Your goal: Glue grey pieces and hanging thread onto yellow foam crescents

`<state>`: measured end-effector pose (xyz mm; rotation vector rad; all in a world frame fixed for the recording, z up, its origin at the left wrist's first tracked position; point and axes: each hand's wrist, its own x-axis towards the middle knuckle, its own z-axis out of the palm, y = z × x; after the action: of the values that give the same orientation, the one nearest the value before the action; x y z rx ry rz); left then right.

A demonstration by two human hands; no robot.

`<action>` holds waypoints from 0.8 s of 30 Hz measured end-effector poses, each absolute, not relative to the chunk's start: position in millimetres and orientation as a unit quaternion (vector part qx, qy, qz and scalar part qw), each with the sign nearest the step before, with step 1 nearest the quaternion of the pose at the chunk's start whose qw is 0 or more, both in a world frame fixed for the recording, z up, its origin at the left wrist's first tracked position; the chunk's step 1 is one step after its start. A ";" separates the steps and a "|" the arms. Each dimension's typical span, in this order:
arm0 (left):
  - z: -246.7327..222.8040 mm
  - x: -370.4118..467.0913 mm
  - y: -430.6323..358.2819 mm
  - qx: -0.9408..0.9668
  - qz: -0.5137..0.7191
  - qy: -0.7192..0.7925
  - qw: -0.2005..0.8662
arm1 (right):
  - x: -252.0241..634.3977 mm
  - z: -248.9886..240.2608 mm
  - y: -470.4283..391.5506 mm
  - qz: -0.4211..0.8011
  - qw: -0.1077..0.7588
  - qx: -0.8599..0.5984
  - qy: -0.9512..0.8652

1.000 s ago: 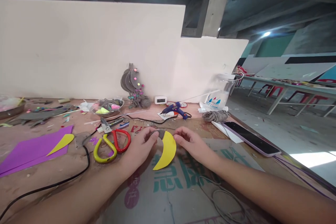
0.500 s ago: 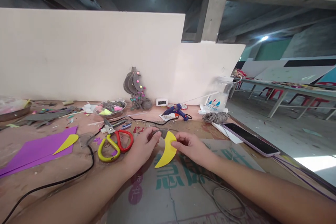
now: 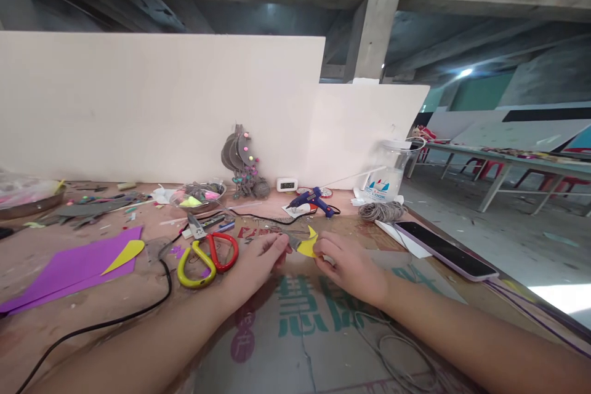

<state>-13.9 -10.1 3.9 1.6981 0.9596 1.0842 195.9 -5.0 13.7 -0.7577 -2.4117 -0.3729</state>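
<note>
A yellow crescent-shaped piece, looking like foam or paper, is held above the cardboard sheet. My right hand pinches its right side between thumb and fingers. Against its left side lies a small grey piece, partly hidden by fingers. My left hand is closed on this grey piece, thumb against the fingertips. Just left of that hand lie scissors with one yellow and one red handle. Behind both hands is a blue glue gun.
Purple sheets with a yellow leaf-shaped piece lie left. A black cable runs across the table. A phone, a grey cord coil and a clear jar stand right. A bowl and a small clock sit behind.
The yellow crescent has turned: its pointed tip aimed down toward me before and now points up and away. My right hand has rolled over, back of the hand showing more. The view tilted slightly.
</note>
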 end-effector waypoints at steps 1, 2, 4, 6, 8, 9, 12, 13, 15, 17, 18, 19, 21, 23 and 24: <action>4.2 -13.9 -9.6 0.689 0.428 0.388 0.438 | 195.2 14.1 -6.5 -0.164 0.276 -0.276 -0.906; 4.5 -13.9 -9.0 0.695 0.420 0.389 0.436 | 194.4 14.6 -8.2 -0.183 0.268 -0.269 -0.907; 4.5 -13.9 -7.8 0.700 0.409 0.393 0.434 | 193.1 16.0 -11.7 -0.201 0.255 -0.258 -0.910; 3.2 -14.0 -6.1 0.694 0.410 0.404 0.433 | 192.3 18.0 -14.4 -0.179 0.251 -0.267 -0.913; 0.9 -14.4 -3.9 0.681 0.427 0.421 0.419 | 191.9 19.8 -15.1 -0.115 0.271 -0.307 -0.905; -0.3 -14.7 -2.8 0.673 0.441 0.429 0.411 | 191.9 20.4 -14.3 -0.072 0.298 -0.336 -0.890; -2.3 -15.1 -1.1 0.657 0.479 0.440 0.380 | 192.5 19.9 -7.1 0.074 0.424 -0.423 -0.797; -2.2 -15.0 -1.4 0.657 0.486 0.442 0.371 | 192.9 19.1 -3.7 0.124 0.455 -0.439 -0.765; -0.9 -14.4 -3.3 0.666 0.482 0.444 0.355 | 194.0 17.6 2.4 0.217 0.475 -0.446 -0.727; 1.2 -13.4 -6.2 0.674 0.473 0.446 0.351 | 195.0 16.7 6.3 0.290 0.464 -0.423 -0.722; 2.1 -13.0 -7.6 0.676 0.470 0.445 0.352 | 195.2 16.7 7.2 0.317 0.460 -0.408 -0.723; 2.9 -12.7 -8.7 0.676 0.468 0.444 0.356 | 195.2 16.8 7.6 0.340 0.460 -0.391 -0.722; 3.8 -12.6 -10.0 0.668 0.470 0.445 0.366 | 194.5 17.5 7.3 0.376 0.467 -0.361 -0.715; 3.4 -13.0 -9.6 0.659 0.475 0.446 0.376 | 192.6 18.4 6.1 0.411 0.471 -0.338 -0.704; 2.8 -13.4 -9.1 0.652 0.479 0.447 0.382 | 191.4 18.9 5.1 0.431 0.468 -0.329 -0.697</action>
<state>-13.4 -9.1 2.8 1.6638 1.1394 1.2225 191.4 5.1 18.9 -0.8077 -1.7095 1.0577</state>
